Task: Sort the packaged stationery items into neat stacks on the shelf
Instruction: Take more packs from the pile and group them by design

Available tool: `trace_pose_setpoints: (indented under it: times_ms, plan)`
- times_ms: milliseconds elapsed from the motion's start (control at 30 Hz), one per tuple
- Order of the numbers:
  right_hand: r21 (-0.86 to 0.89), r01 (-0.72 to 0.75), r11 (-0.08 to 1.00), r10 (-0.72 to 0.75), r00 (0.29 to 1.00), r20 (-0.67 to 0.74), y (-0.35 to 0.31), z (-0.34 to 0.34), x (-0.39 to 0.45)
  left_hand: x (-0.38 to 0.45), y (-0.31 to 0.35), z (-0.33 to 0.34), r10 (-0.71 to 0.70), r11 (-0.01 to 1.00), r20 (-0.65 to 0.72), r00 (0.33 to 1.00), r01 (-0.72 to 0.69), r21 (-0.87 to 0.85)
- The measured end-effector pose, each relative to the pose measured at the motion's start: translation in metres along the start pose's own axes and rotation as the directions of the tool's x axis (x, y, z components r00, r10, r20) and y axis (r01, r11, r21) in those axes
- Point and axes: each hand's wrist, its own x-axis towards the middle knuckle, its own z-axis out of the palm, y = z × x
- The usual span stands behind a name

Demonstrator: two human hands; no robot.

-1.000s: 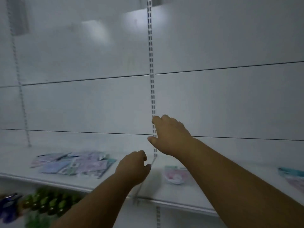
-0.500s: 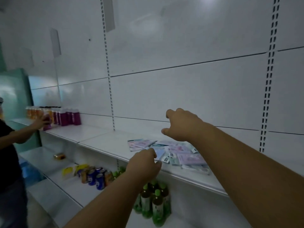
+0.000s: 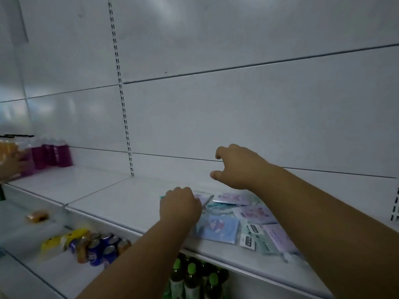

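A: Where are the packets?
B: Stationery packets lie loose on the white shelf, right of centre, overlapping, no stacks. Mix of pale purple, teal and white. A blue packet w/ cartoon print sits nearest the front edge, flat.

A: Left hand?
B: Left hand is down at the pile's left edge, knuckles up, fingers curled under. It covers the corner of a clear-wrapped packet. Can't tell if it grips it or only rests on it; fingertips hidden.

A: Right hand?
B: Right hand hovers above the back of the pile, near the rear wall panel. Loosely open, thumb out to the left, fingers bent down. Holds nothing.

A: Rest of the shelving?
B: Same shelf level, far left: purple bottles in a row vs. the back wall, orange ones beside them at the frame edge, blurred. Another person's hand reaches in there. Lower shelf: blue cans, a yellow pack just left of them. Under the packets: green-capped bottles, upright. Slotted upright strip runs down the wall left of both hands.
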Motion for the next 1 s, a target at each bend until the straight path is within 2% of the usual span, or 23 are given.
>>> trace_pose_setpoints:
  times_ms: [100,167,267,400,500,567,633,767,900,1000]
  plan:
    - [-0.004,-0.067,0.998,0.067,0.998,-0.01,-0.003,0.015,0.005,0.023,-0.014,0.017,-0.034,0.994,0.121,0.992,0.021,0.109]
    - [0.009,-0.105,0.994,0.105,0.994,0.009,-0.003,0.022,0.003,0.033,-0.014,0.023,-0.035,0.996,0.224,0.974,0.016,0.088]
    - [0.004,-0.172,0.985,0.171,0.984,0.044,-0.011,0.033,0.006,0.049,-0.016,0.029,0.029,0.999,0.282,0.959,-0.04,0.032]
    - [0.021,-0.237,0.971,0.237,0.971,0.028,-0.024,0.044,0.006,0.057,-0.023,0.029,0.097,0.985,0.323,0.942,-0.044,-0.167]
    - [0.048,-0.266,0.963,0.265,0.964,0.026,-0.034,0.051,0.003,0.062,-0.033,0.016,0.193,0.931,0.259,0.946,-0.093,-0.353]
    - [0.038,-0.298,0.954,0.294,0.953,0.079,-0.037,0.052,0.001,0.066,-0.046,0.008,0.135,0.79,0.233,0.963,0.038,-0.612]
    - [0.021,-0.341,0.94,0.334,0.929,0.157,-0.04,0.051,-0.002,0.063,-0.056,0.004,0.083,0.576,0.226,0.971,0.138,-0.805]
    - [-0.11,-0.347,0.931,0.364,0.874,0.322,-0.046,0.057,-0.008,0.05,-0.069,-0.007,0.16,0.335,0.207,0.965,0.144,-0.931]
    - [-0.132,-0.377,0.917,0.388,0.766,0.513,-0.045,0.071,-0.01,0.044,-0.078,-0.013,0.188,0.227,0.188,0.964,0.144,-0.963]
    - [-0.146,-0.351,0.925,0.373,0.764,0.527,-0.039,0.08,-0.008,0.041,-0.08,-0.016,0.194,0.172,0.213,0.958,0.181,-0.968]
